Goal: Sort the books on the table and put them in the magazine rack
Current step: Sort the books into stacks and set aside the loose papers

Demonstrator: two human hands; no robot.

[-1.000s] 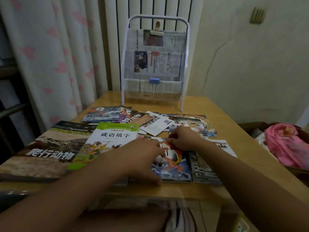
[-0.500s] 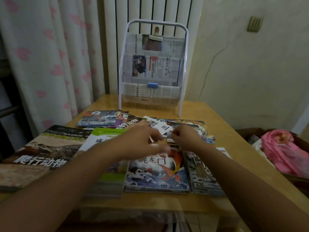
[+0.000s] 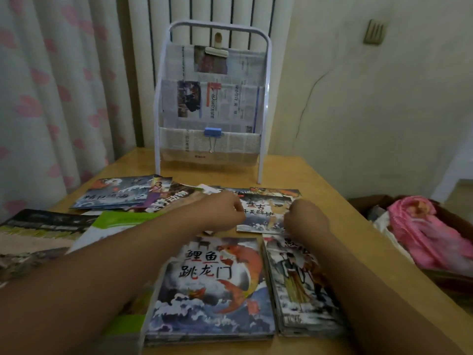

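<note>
Both hands reach over the bench to a thin book lying flat behind the carp book. The left hand and right hand curl at its side edges and seem to pinch it. The magazine rack stands at the far edge.
</note>
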